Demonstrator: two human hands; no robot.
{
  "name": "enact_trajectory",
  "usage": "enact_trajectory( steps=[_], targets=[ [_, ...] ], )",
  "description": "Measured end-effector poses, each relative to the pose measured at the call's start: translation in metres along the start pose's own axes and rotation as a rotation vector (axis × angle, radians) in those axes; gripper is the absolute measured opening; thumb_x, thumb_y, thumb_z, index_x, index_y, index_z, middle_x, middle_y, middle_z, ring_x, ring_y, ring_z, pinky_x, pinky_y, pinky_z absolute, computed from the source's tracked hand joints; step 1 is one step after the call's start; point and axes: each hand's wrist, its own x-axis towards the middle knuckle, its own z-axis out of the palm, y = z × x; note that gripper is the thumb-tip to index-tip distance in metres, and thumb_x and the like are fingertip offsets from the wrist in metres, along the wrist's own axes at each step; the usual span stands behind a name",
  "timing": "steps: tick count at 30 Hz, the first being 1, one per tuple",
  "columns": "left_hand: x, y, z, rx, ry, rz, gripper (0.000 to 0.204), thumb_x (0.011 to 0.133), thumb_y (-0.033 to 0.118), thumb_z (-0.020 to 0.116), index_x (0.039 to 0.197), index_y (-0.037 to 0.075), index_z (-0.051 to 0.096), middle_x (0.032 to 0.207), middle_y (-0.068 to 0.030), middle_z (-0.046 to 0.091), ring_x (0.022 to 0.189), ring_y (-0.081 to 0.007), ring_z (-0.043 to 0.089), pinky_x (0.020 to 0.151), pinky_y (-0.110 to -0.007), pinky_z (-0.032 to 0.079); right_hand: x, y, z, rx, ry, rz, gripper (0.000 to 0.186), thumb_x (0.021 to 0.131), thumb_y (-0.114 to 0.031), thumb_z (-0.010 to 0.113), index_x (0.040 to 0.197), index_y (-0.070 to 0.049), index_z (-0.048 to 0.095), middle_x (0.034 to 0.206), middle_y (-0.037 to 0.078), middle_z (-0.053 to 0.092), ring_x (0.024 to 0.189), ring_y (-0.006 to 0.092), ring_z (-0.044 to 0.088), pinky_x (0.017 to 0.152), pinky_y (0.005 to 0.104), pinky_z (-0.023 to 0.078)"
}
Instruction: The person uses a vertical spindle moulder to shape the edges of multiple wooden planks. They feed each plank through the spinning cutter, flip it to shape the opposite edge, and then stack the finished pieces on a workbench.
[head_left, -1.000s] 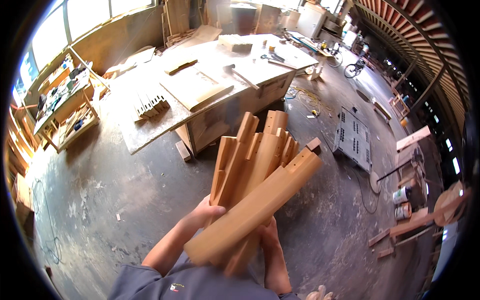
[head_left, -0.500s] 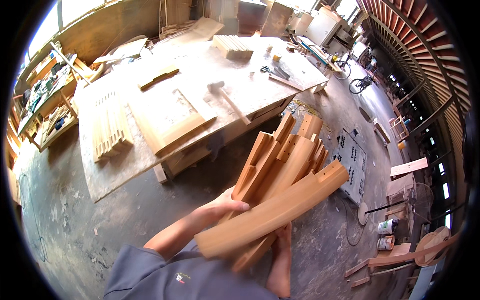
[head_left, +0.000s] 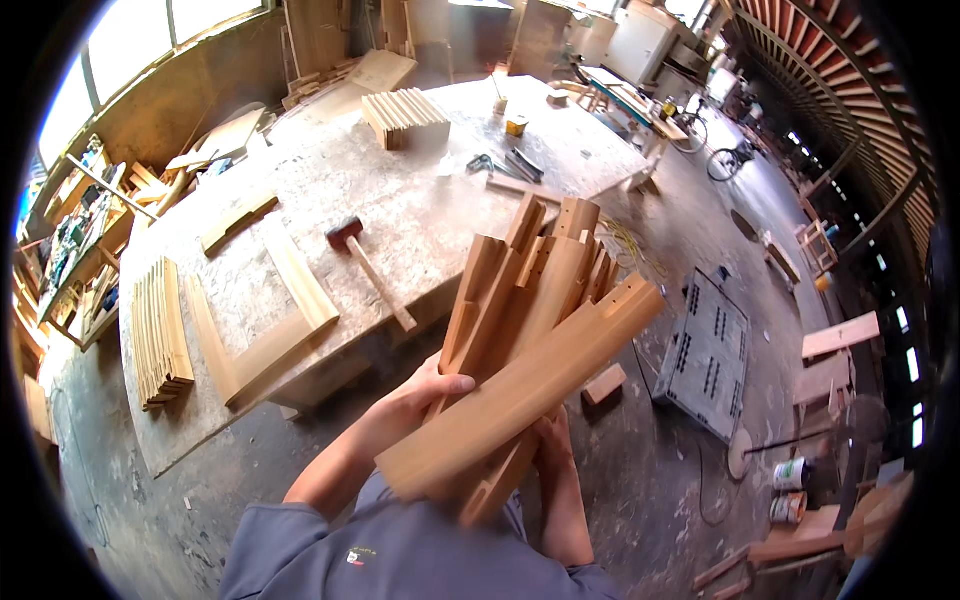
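Timber rails [head_left: 545, 290] bundled: our left hand [head_left: 432, 388] and right hand [head_left: 553, 440] have fingers gripping either side. Let's keep the crosswise top rail [head_left: 530, 378] pinned so it can't slide.

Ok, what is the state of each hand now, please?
Left hand: holding the bundle of shaped wooden parts.
Right hand: holding the same bundle, partly hidden behind it.

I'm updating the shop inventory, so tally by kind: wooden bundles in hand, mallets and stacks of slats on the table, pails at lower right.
Wooden bundle: 1
Mallet: 1
Stacks of slats: 2
Pails: 2
Total: 6
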Motion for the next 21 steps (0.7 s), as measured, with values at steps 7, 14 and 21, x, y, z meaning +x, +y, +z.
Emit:
enact_trajectory(
  steps=[7, 14, 21],
  targets=[
    [0.144, 0.005, -0.015, 0.149, 0.083, 0.049, 0.095, 0.075, 0.036, 0.09, 0.151, 0.003, 0.045, 0.134, -0.0107, 0.063, 0.118, -0.018, 0.061, 0.101, -0.036, 0.053, 0.125, -0.045, -0.067, -0.058, -0.075, -0.021, 0.078, 0.094, -0.049, 0.071, 0.151, -0.001, 0.046, 0.143, 0.013, 0.057, 0.129, 0.0271, 0.056, 0.107, 0.0419, 0.048],
    [0.275, 0.033, -0.052, 0.092, 0.038, 0.063, 0.098, 0.079, 0.031, 0.089, 0.158, 0.005, 0.038, 0.146, -0.0114, 0.056, 0.135, -0.0194, 0.05, 0.116, -0.036, 0.039, 0.249, -0.078, -0.09, -0.035, 0.029, 0.144, 0.08, 0.083, -0.053, 0.081, 0.138, 0.0, 0.058, 0.128, 0.016, 0.065, 0.115, 0.0264, 0.065, 0.097, 0.0421, 0.054],
    [0.39, 0.056, -0.078, -0.046, -0.044, 0.064, 0.102, 0.075, 0.034, 0.09, 0.158, 0.004, 0.038, 0.145, -0.0131, 0.057, 0.133, -0.0223, 0.054, 0.114, -0.039, 0.044, 0.351, -0.102, -0.113, -0.14, 0.195, 0.045, 0.107, 0.074, -0.063, 0.086, 0.151, -0.002, 0.044, 0.138, 0.015, 0.058, 0.125, 0.029, 0.06, 0.103, 0.044, 0.052]
  ],
)
